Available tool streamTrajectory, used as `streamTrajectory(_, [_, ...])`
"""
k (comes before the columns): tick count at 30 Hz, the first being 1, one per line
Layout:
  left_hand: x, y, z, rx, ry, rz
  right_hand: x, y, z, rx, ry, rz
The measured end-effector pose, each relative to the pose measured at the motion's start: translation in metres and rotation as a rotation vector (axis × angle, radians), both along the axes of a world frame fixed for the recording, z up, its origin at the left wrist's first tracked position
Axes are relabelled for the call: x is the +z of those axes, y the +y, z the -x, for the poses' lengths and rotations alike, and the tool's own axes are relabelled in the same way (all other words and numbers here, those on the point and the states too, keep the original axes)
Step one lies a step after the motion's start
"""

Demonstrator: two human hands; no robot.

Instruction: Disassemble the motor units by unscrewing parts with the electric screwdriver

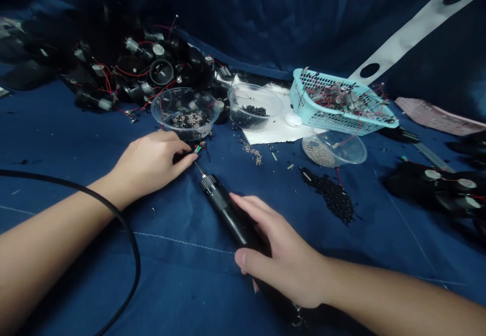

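My right hand [281,255] is wrapped round a black electric screwdriver [233,219], which points up and to the left. Its thin bit ends close to the fingertips of my left hand [155,159]. Between that thumb and forefinger I pinch a small green circuit board [198,149] with a bit of red wire at it. Whether the bit touches the board I cannot tell. Just behind my left hand stands a clear round tub [186,93] with small screws and black bits inside.
A second clear tub [255,93] stands on white paper [261,136]. A light blue basket [341,121] holds wired parts. A clear dish [353,151] of screws lies before it, near a pile of black bits [336,199]. Black housings with motors [132,73] heap at left. A black cable [131,235] loops over my left forearm.
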State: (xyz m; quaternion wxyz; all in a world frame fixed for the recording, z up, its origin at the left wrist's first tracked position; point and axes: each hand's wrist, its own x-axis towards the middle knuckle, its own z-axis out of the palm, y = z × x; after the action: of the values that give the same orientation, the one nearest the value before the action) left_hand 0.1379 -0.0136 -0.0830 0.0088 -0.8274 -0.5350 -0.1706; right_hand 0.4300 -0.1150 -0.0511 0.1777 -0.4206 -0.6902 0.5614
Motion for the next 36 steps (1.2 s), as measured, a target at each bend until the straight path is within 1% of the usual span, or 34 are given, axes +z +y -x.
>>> streamTrajectory(3, [-0.002, 0.003, -0.004, 0.019, -0.032, -0.001, 0.0, 0.0, 0.001, -0.007, -0.007, 0.013])
streamTrajectory(8, [0.003, 0.003, -0.001, -0.014, -0.162, 0.029, 0.002, -0.001, 0.003, -0.026, -0.004, 0.016])
streamTrajectory(11, [0.004, 0.004, -0.002, 0.041, -0.156, 0.043, 0.002, -0.002, 0.003, -0.03, 0.003, 0.014])
streamTrajectory(14, [0.002, 0.007, -0.005, 0.104, -0.146, 0.074, 0.002, -0.002, 0.003, -0.033, 0.013, 0.011])
streamTrajectory(16, [0.001, 0.009, -0.005, 0.111, -0.162, 0.085, 0.001, -0.002, 0.004, -0.033, 0.02, 0.014])
streamTrajectory(21, [0.003, 0.007, -0.002, 0.066, -0.252, 0.109, 0.002, -0.003, 0.004, -0.043, 0.015, 0.032])
streamTrajectory(24, [0.007, 0.003, 0.002, 0.044, -0.293, 0.083, 0.004, -0.003, 0.005, -0.031, 0.009, 0.016])
streamTrajectory(28, [0.013, 0.0, 0.012, -0.014, -0.244, 0.058, 0.005, -0.003, 0.004, -0.019, -0.005, -0.004])
streamTrajectory(33, [0.02, 0.002, 0.029, -0.122, -0.168, 0.153, 0.004, -0.003, 0.004, -0.024, -0.012, 0.011])
streamTrajectory(36, [0.024, 0.0, 0.035, -0.136, -0.163, 0.174, 0.003, -0.002, 0.003, -0.013, -0.019, 0.009])
